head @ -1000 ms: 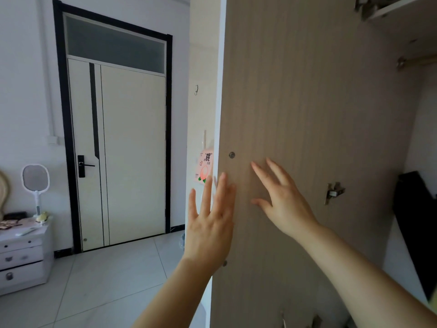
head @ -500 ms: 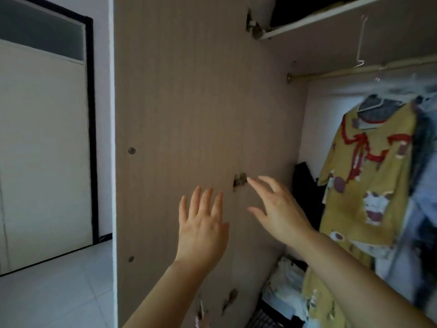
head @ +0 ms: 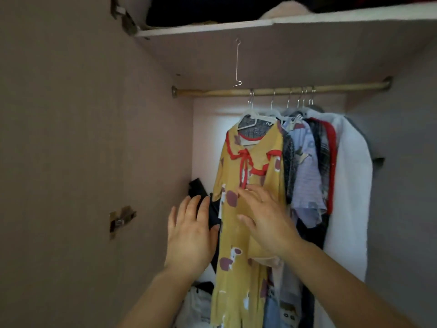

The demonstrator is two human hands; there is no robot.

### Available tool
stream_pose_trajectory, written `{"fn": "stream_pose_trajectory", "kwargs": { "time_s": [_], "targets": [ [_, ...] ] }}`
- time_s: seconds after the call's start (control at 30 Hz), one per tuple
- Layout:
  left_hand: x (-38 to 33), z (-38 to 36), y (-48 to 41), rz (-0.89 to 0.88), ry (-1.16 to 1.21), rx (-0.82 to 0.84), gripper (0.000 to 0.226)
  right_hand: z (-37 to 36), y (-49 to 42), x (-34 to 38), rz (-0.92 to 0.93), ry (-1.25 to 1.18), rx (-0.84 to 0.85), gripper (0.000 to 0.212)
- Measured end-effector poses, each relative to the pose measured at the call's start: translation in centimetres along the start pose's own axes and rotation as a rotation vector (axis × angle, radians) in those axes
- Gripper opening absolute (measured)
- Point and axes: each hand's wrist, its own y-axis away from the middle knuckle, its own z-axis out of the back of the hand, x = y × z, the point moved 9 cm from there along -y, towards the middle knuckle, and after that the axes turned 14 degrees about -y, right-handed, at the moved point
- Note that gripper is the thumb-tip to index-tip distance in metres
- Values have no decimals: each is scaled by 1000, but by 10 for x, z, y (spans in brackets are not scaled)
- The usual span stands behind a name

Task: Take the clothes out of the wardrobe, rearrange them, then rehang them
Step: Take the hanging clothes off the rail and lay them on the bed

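Both hands are spread and hold nothing: the left hand (head: 189, 235) at lower centre, the right hand (head: 267, 223) in front of the yellow printed dress with red collar trim (head: 257, 150), mid-frame. I think it is better to lift its white plastic hanger (head: 254, 117) off the wooden rail (head: 212, 92) than to pull the cloth. The dress hangs leftmost, with its long axis vertical and the collar up.

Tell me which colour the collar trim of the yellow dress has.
Red. The collar trim of the yellow dress shows best in the head view.

Two hands (head: 189, 235) (head: 267, 221), one rail (head: 212, 92), one yellow dress (head: 233, 237).
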Motion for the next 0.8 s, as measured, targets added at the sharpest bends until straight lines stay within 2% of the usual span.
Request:
{"fn": "stream_pose_trajectory", "kwargs": {
  "time_s": [0.3, 0.43, 0.57, 0.8],
  "targets": [
    [-3, -51, -94, 0, 316, -4, 56, 26, -63, -40, -67, 195, -128, 56],
    [-13, -69, -136, -9, 369, 1, 56, 32, -103, -50, -36, 255, -131, 54],
    [-17, -93, -173, 0, 398, -28, 54, 28, -155, -53, 73, 323, -118, 53],
    [-25, -140, -238, 17, 360, -68, 57, 20, -255, -90, 164, 554, -126, 49]
  ]
}}
